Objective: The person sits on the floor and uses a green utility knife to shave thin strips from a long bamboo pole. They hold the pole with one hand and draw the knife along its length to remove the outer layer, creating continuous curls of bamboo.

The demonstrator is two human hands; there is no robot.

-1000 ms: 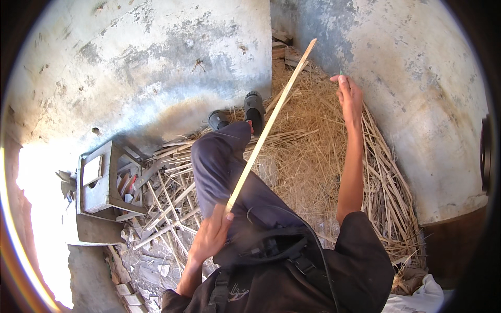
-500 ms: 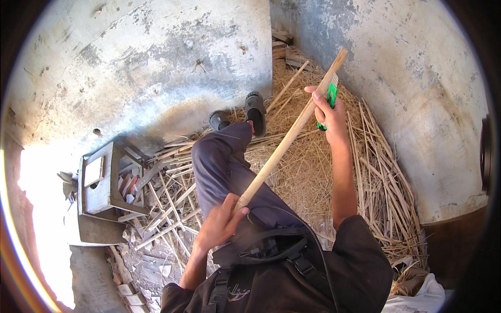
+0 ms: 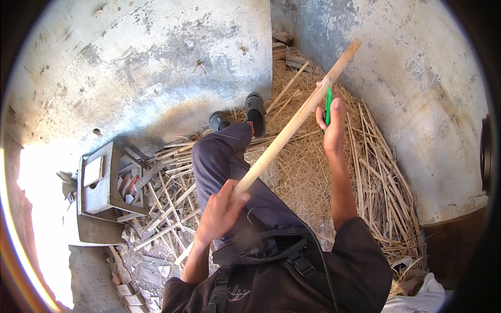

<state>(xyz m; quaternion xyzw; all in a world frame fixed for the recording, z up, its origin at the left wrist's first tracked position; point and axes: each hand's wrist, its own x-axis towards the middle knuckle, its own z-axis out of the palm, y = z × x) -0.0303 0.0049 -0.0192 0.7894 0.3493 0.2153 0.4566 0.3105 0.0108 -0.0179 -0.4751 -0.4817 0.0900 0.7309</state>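
Observation:
A long pale wooden stick (image 3: 286,133) slants up from my lap toward the far right. Its lower end is in my left hand (image 3: 219,213), fingers wrapped round it and thumb along the side. My right hand (image 3: 335,121) is closed on a green utility knife (image 3: 328,107), near the stick's upper part. The knife's blade end meets the stick, where a lighter patch shows; the blade itself is hard to make out. Some fingers of my right hand are hidden behind the stick and the knife.
Thin split sticks (image 3: 389,175) lie piled along the right wall, beside a heap of straw-like shavings (image 3: 300,161). A wooden box (image 3: 99,180) with things inside stands at the left. My crossed leg (image 3: 222,156) is beneath the stick. A white sack (image 3: 420,295) lies lower right.
The stick's far end has swung up and to the right. My right hand has turned, so the knife shows narrower and upright. My left hand has moved slightly up, still gripping the stick.

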